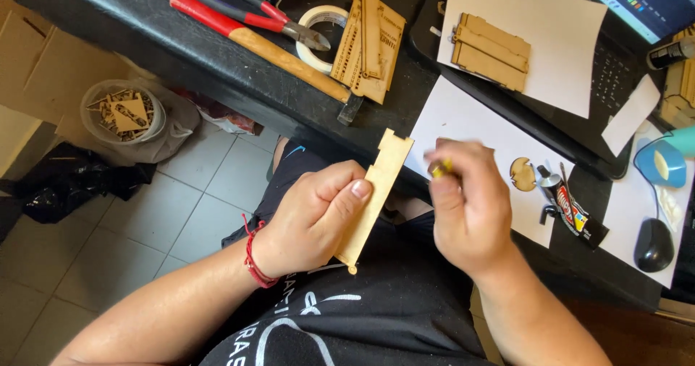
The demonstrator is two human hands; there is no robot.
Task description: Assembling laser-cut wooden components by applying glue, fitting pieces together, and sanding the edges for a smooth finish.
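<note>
Looking down at the middle of the frame, we see the left hand (315, 217) closed around a thin, notched wooden panel (375, 196), thumb pressed flat on its face, holding it tilted on edge above the lap. Just to its right, the right hand (467, 207) is blurred and curled shut on a small yellow object (441, 168) pinched at the fingertips, close to the panel's upper edge; we cannot tell whether the two touch. A red cord bracelet (253, 259) circles the left wrist.

Along the black table (145, 26) at the top of the frame lie a hammer (268, 47) with a red and wooden handle, red-handled pliers (260, 11), a roll of tape (322, 29) and a stack of cut wooden pieces (371, 44). At upper right, another wooden assembly (491, 51) rests on white paper (572, 55). Right of the right hand lie a glue tube (572, 210) and a black mouse (654, 244). At upper left, a tub of wooden scraps (123, 111) sits above the tiled floor (94, 228).
</note>
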